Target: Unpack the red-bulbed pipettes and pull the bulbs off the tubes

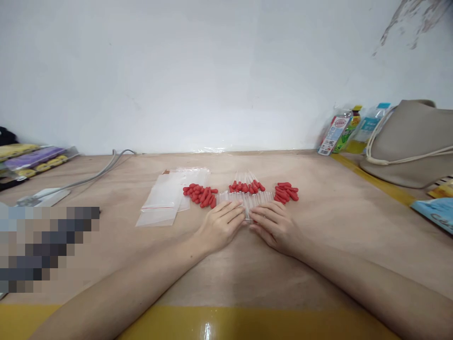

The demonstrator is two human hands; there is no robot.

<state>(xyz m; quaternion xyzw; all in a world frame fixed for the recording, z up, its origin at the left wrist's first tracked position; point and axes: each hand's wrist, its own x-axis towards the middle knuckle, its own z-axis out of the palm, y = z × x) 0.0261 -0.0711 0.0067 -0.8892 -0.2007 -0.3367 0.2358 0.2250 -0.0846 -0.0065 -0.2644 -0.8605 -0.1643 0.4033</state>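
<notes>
My left hand (222, 225) and my right hand (278, 225) lie on the near ends of a row of clear glass dropper tubes (248, 200). The fingers of both hands are stretched out and point inward, with a narrow gap between the hands. Part of the row is hidden beneath them. Loose red rubber bulbs are heaped on either side, a left pile (201, 194) and a right pile (286, 191). Just behind the row, several droppers with red bulbs (245, 186) lie with their thin glass tips pointing away from me.
Clear zip bags (159, 198) lie flat left of the bulbs. A grey cable (95, 175) and purple and yellow packets (38, 158) are farther left. At the right stand a bottle (370, 127), a carton (334, 134) and a beige bag (406, 137); a blue packet (433, 215) lies nearer.
</notes>
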